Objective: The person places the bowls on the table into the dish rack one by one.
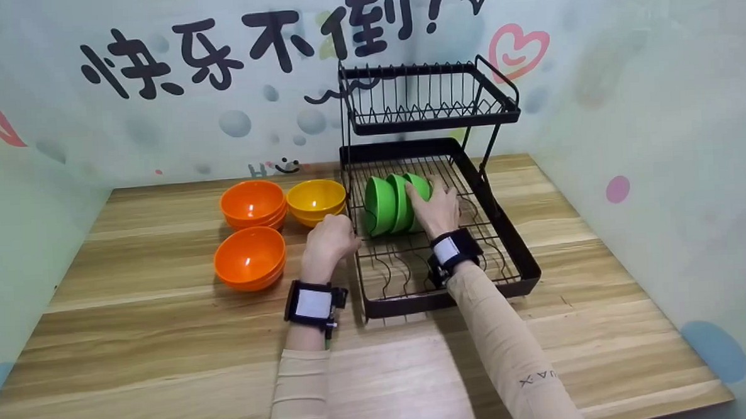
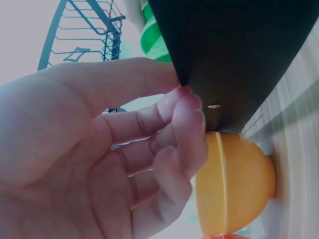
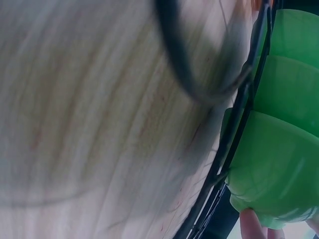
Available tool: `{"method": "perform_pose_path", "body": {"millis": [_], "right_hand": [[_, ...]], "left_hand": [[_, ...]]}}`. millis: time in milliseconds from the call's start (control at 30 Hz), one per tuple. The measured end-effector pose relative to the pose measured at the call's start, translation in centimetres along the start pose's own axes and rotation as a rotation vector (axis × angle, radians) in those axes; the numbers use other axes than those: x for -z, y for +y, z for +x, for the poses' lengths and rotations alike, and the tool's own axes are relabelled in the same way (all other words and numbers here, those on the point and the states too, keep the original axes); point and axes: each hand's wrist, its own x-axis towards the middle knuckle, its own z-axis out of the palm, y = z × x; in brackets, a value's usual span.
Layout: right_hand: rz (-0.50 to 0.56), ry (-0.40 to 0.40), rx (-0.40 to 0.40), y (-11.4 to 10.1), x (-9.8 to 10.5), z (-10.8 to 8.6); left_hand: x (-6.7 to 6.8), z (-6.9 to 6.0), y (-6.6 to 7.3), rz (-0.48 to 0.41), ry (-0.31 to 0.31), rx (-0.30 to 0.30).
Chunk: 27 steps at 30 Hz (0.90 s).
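Three green bowls point(image 1: 381, 206) stand on edge side by side in the lower tray of a black two-tier dish rack point(image 1: 452, 300). My right hand point(image 1: 437, 210) holds the rightmost green bowl point(image 3: 279, 169), with the thumb on its near side and fingers at its base. My left hand point(image 1: 329, 246) is at the rack's left side. Its thumb and curled fingers point(image 2: 187, 129) pinch the edge of the black side wall point(image 2: 224, 55). Stacked yellow bowls point(image 2: 244, 181) sit just beyond that hand, close against the rack.
Stacked orange bowls point(image 1: 253, 202) stand left of the yellow ones, with another orange stack point(image 1: 249, 259) nearer me. The rack's upper tier point(image 1: 432, 125) overhangs the back of the lower tray. Walls border the wooden table point(image 1: 165, 344) on the left, back and right.
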Motion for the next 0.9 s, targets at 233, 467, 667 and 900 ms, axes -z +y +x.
{"method": "perform_pose_path", "body": {"millis": [233,467,667,900], "right_hand": [[-0.012,0.011,0.011,-0.08,-0.12,-0.08],[-0.032,0.034,0.051,-0.21,0.06,-0.27],[-0.013,0.099,0.138,-0.53,0.18,-0.37],[0.076,0.221,0.385,-0.78,-0.03,-0.41]], "left_hand": [[-0.02,0.01,-0.1,0.0,-0.007,0.007],[-0.03,0.02,0.08,0.0,-0.004,0.01],[-0.03,0.1,0.12,0.0,-0.012,0.021],[-0.06,0.14,-0.11,-0.009,0.005,0.01]]}}
